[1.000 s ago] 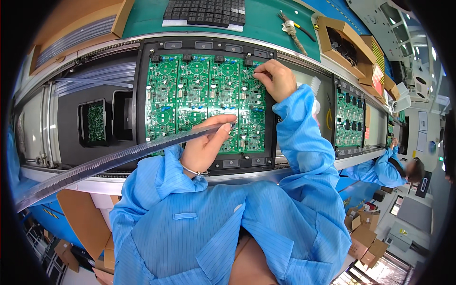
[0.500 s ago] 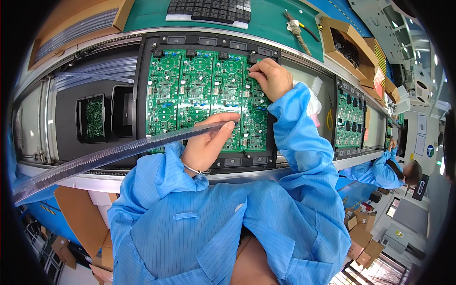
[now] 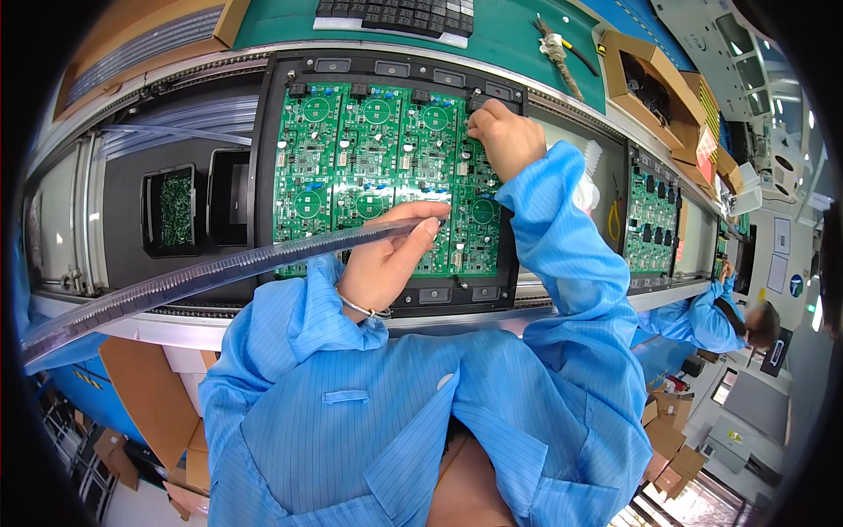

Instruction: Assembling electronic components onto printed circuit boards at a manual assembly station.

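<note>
My left hand pinches the end of a long, clear plastic tube, which runs out past the lower left. Dark parts fill the tube in a row. Under its tip lies a panel of green circuit boards, set in a black carrier frame. Over the panel's upper right corner, my right hand has its fingers drawn together, close to the board. Whatever they hold is hidden behind the knuckles.
Black bins, one with small green parts, sit left of the frame. More clear tubes lie behind them. Black blocks and pliers rest on the green bench. Another carrier stands right, near a co-worker's blue sleeve.
The panel and carrier appear slightly higher and farther right in view. My right hand's fingers have curled in more at the upper right corner. My left hand keeps its hold on the tube.
</note>
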### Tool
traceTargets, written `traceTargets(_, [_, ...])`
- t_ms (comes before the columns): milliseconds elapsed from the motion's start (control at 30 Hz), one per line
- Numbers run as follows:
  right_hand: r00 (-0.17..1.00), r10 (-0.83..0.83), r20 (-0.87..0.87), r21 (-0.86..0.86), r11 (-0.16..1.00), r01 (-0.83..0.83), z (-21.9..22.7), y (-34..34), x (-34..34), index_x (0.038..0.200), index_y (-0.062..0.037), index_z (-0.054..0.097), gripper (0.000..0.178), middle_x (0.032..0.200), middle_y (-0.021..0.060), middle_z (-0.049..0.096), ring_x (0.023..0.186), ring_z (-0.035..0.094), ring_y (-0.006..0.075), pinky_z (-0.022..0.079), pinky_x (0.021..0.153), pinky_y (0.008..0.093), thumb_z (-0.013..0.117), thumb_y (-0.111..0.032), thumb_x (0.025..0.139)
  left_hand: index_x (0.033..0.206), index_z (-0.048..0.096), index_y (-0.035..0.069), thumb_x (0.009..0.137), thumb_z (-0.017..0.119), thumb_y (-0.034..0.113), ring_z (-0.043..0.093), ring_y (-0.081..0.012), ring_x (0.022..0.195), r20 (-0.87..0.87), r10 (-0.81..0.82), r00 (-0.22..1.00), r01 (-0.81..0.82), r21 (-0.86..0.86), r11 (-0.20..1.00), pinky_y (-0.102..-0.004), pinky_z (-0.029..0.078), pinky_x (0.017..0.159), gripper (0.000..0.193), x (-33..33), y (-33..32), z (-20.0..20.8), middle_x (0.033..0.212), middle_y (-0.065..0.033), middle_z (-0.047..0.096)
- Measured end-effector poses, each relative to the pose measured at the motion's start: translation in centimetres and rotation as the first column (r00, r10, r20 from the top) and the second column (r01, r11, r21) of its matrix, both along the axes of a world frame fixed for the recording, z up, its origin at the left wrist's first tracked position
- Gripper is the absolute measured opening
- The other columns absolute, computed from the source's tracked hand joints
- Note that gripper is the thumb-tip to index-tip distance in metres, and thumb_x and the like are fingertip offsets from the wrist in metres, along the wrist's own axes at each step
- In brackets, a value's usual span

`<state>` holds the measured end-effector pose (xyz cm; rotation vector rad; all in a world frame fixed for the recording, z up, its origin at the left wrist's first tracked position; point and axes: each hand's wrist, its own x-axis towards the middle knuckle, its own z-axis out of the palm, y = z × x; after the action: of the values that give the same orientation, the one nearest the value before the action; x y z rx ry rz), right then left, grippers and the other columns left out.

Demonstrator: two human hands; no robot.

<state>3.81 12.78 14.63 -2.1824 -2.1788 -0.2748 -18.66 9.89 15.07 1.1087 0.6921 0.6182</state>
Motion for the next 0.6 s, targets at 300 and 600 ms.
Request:
traceTargets(300, [0.998, 0.055, -0.043, 0.113, 0.992, -0.050, -0.7, -2.1, -0.1, 0.096, -0.0145, 0.062, 0.021, 0.087, -0.0022, 0.055, 0.066, 0.056, 0.0202, 0.046, 0.056, 0.0320, 0.060, -0.011, 0.075, 0.107, 0.058, 0.001, 0.088, 0.051, 0.011, 0.050, -0.0089, 0.066, -0.012, 0.027, 1.000, -0.027, 0.001, 1.000, -0.0190, 0.042, 0.059, 0.023, -0.2, 0.1, 0.2, 0.078, -0.0044, 0.058])
traceTargets(600, [0.954, 0.174, -0.243, 0.189, 0.973, -0.129, 1.2, -3.4, -1.8, 0.096, -0.0124, 0.064, 0.027, 0.090, 0.0006, 0.057, 0.079, 0.055, 0.0173, 0.046, 0.064, 0.0285, 0.065, -0.008, 0.070, 0.111, 0.056, 0.000, 0.088, 0.053, 0.013, 0.057, -0.0121, 0.073, -0.019, 0.195, 0.981, -0.195, 0.029, 0.980, -0.0213, 0.048, 0.065, 0.027, -0.3, 1.1, -0.1, 0.093, -0.0104, 0.063])
